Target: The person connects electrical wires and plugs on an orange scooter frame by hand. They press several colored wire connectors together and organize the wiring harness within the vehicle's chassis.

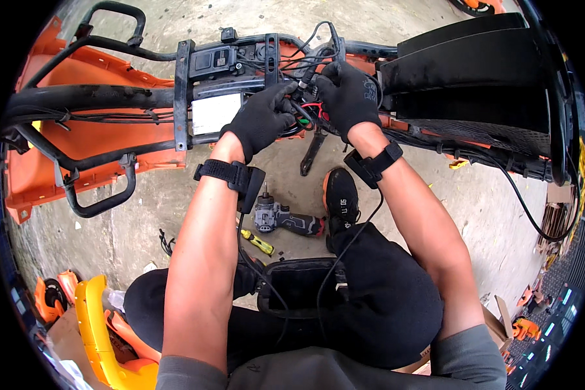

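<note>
Nearest, at the lower edge: grey sleeves, two bare forearms, black trousers with bent knees. Between the knees, a black pouch (299,286) with thin black cables running up toward the wrists. At the lower left, a yellow plastic panel (94,318) with orange parts beside it.

A little farther, on the concrete floor (143,227): a grey and black power drill (283,220) lying on its side, just beside a black shoe (342,201). Near the drill, a small yellow-handled screwdriver (258,242). Left of that, a small black cable scrap.

On each wrist a black strap — the left one with a black box fixed to it.

Farther up, both hands in black gloves, close together at the wire bundle (305,107) of the scooter frame. Left hand (261,120) closed, fingers curled around black wires just left of a red wire. Right hand (348,94) also closed, pinching a black cable with a metal end and pressing down on the same bundle. Hands almost touching one another.

Behind the hands, the black tube frame (97,97) lying across the view, with an orange body panel (78,143) under it — a white label plate (216,112) and a black control box (214,60) mounted in the middle. To the right, a black seat or cover (474,71). Below the bundle, a black bracket hanging toward the floor.
</note>
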The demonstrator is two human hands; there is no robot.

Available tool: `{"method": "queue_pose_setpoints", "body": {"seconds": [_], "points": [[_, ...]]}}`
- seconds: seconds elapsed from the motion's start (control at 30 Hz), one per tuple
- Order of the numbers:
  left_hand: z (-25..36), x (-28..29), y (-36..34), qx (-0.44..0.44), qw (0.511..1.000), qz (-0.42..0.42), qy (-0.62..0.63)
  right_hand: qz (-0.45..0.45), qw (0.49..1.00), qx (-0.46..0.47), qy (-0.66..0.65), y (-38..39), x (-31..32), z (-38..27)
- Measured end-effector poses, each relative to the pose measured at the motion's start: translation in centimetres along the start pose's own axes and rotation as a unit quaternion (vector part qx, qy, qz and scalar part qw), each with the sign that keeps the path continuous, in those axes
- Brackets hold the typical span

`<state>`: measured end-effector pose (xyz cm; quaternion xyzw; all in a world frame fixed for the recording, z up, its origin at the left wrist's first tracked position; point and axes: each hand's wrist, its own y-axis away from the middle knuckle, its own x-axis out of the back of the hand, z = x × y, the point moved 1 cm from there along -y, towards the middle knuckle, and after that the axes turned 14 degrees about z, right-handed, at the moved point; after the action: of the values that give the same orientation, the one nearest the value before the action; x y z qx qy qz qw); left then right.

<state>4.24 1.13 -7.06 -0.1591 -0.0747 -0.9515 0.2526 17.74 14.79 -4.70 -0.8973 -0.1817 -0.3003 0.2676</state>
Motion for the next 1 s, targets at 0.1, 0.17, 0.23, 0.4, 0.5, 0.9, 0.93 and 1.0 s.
{"method": "queue_pose_setpoints", "body": {"seconds": [0.1, 0.17, 0.23, 0.4, 0.5, 0.9, 0.93, 1.0], "points": [[-0.4, 0.2, 0.0, -0.045, 0.999, 0.005, -0.004, 0.020, 0.994, 0.090, 0.053, -0.2, -0.2, -0.1], [0.5, 0.1, 0.0, -0.028, 0.999, -0.020, -0.028, 0.018, 0.984, 0.147, 0.094, -0.6, 0.6, 0.2], [0.5, -0.2, 0.0, -0.021, 0.999, -0.028, -0.032, -0.025, 0.980, 0.146, 0.136, -0.7, 1.1, -0.3], [-0.7, -0.6, 0.4, 0.011, 1.000, -0.020, -0.001, -0.083, 0.953, 0.258, 0.134, -1.2, 1.7, -3.9], [-0.3, -1.0, 0.8, -0.036, 0.999, 0.019, 0.032, -0.201, 0.888, 0.301, 0.284, -2.6, -0.5, -5.9], [-0.9, -2.2, 1.0, -0.096, 0.989, 0.067, -0.088, -0.360, 0.834, 0.221, 0.355, -6.6, -5.3, -7.4], [-1.1, -2.6, 0.9, -0.096, 0.990, 0.064, -0.075, -0.349, 0.857, 0.199, 0.323, -7.4, -5.9, -5.6], [-1.7, -2.7, 0.9, -0.101, 0.991, 0.072, -0.056, -0.382, 0.856, 0.206, 0.282, -10.0, -6.2, -4.5]]}}
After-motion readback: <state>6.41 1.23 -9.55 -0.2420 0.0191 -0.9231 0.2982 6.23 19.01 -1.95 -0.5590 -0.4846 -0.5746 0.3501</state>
